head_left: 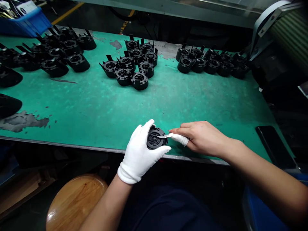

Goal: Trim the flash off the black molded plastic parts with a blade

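Observation:
My left hand (141,150), in a white glove, is wrapped around a round black plastic part (153,143) near the table's front edge. The part's ribbed, ringed face is turned up toward me. My right hand (203,138) is bare except for a white cover on the thumb, and it pinches a small knife (164,136). Its thin metal blade reaches over the part's face, with the tip close to the centre; whether it touches cannot be made out. The knife's handle is hidden in my fingers.
Similar black parts stand in groups on the green table (96,106): a left group (78,62), a middle group (139,80) and a right group (185,65). A phone (275,147) lies at right. Machinery (284,38) borders the right side. A blue bin (26,24) stands back left, a wooden stool (77,202) below.

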Demonstrator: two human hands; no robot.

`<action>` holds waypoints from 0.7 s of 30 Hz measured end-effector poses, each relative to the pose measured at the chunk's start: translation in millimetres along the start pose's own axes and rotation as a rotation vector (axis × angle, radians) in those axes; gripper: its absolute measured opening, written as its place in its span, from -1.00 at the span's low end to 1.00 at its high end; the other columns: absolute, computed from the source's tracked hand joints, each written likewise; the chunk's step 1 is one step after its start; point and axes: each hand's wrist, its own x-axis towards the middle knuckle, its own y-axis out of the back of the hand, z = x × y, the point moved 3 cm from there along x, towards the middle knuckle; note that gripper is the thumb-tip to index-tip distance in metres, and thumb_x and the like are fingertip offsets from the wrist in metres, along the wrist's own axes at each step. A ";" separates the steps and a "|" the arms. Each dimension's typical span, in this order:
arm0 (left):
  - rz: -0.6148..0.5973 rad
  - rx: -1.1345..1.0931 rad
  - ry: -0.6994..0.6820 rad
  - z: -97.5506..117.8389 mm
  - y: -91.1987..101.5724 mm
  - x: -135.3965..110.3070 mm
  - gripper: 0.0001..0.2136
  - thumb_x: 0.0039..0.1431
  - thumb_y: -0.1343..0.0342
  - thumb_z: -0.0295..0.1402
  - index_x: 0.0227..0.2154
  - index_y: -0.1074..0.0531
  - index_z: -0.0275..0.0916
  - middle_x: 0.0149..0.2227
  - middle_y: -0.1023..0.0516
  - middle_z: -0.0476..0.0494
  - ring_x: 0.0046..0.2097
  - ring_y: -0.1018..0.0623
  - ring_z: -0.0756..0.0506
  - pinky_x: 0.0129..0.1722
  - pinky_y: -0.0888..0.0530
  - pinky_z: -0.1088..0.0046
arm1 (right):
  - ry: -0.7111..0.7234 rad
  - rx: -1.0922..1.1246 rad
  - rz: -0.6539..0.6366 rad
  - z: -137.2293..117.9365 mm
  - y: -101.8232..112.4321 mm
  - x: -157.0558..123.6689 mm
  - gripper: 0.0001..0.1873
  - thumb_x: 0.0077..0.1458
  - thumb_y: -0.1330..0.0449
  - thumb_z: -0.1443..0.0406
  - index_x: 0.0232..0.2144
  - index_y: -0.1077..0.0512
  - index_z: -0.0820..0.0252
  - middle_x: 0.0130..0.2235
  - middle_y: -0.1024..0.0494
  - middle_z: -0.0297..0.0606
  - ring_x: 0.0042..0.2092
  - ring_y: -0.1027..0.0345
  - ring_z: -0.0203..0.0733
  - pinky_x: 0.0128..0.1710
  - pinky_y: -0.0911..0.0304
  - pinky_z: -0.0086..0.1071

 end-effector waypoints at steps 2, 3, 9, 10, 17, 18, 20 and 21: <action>0.008 0.005 0.001 0.3 -1.0 0.7 -0.17 -0.06 -0.37 -0.02 0.24 -0.19 -0.15 0.16 -0.45 -0.25 0.21 -0.45 -0.30 0.28 -0.35 0.04 | 0.009 -0.019 -0.013 1.5 1.0 0.8 -0.62 0.36 -0.01 0.17 0.12 -0.47 -0.09 -0.26 -0.60 -0.30 -0.24 -0.48 -0.14 -0.40 -0.09 -0.37; 0.013 0.005 0.001 0.4 -1.1 0.9 -0.19 -0.05 -0.36 -0.02 0.23 -0.20 -0.16 0.15 -0.46 -0.24 0.20 -0.46 -0.29 0.27 -0.36 0.06 | 0.014 -0.028 -0.018 2.0 1.1 1.1 -0.62 0.35 -0.01 0.17 0.12 -0.46 -0.09 -0.26 -0.60 -0.30 -0.24 -0.48 -0.14 -0.40 -0.09 -0.37; 0.038 0.013 -0.002 0.9 -0.7 1.7 -0.25 -0.01 -0.33 -0.02 0.21 -0.23 -0.17 0.10 -0.49 -0.22 0.14 -0.50 -0.27 0.23 -0.40 0.12 | 0.024 -0.027 0.019 4.9 -6.4 -1.4 -0.60 0.33 -0.04 0.22 0.16 -0.44 -0.05 -0.24 -0.59 -0.29 -0.23 -0.47 -0.16 -0.40 -0.08 -0.38; 0.039 0.015 -0.003 0.9 -0.8 1.7 -0.25 0.00 -0.33 -0.02 0.21 -0.23 -0.17 0.09 -0.49 -0.22 0.13 -0.51 -0.26 0.22 -0.42 0.14 | 0.028 -0.018 0.035 5.5 -8.9 -2.6 -0.59 0.32 -0.04 0.24 0.17 -0.43 -0.04 -0.24 -0.59 -0.28 -0.22 -0.47 -0.17 -0.40 -0.07 -0.38; 0.049 0.033 -0.013 1.2 -1.5 2.5 -0.26 0.00 -0.33 -0.04 0.20 -0.23 -0.20 0.06 -0.51 -0.22 0.09 -0.52 -0.24 0.21 -0.43 0.16 | 0.023 0.015 0.075 7.0 -18.0 -5.2 -0.59 0.31 -0.06 0.27 0.17 -0.42 -0.03 -0.22 -0.59 -0.31 -0.20 -0.47 -0.19 -0.41 -0.05 -0.38; 0.050 0.034 -0.015 1.2 -1.6 2.6 -0.26 0.00 -0.33 -0.04 0.20 -0.23 -0.20 0.06 -0.51 -0.22 0.09 -0.53 -0.25 0.20 -0.43 0.15 | 0.020 0.010 0.070 6.5 -17.0 -4.7 -0.59 0.31 -0.06 0.26 0.16 -0.42 -0.04 -0.23 -0.59 -0.31 -0.20 -0.47 -0.19 -0.42 -0.04 -0.38; 0.053 0.035 -0.019 1.2 -1.7 2.7 -0.26 -0.01 -0.33 -0.04 0.19 -0.24 -0.20 0.04 -0.52 -0.21 0.08 -0.53 -0.25 0.18 -0.45 0.15 | 0.014 -0.009 0.058 4.4 -14.0 -3.7 -0.60 0.32 -0.06 0.26 0.16 -0.43 -0.05 -0.23 -0.59 -0.32 -0.21 -0.48 -0.18 -0.43 -0.02 -0.37; 0.058 0.036 -0.020 1.1 -1.7 2.6 -0.26 -0.01 -0.33 -0.04 0.19 -0.24 -0.20 0.04 -0.52 -0.21 0.07 -0.54 -0.24 0.17 -0.45 0.15 | 0.009 -0.023 0.051 3.1 -12.4 -3.4 -0.60 0.31 -0.06 0.26 0.15 -0.43 -0.06 -0.24 -0.59 -0.32 -0.22 -0.48 -0.18 -0.44 -0.01 -0.36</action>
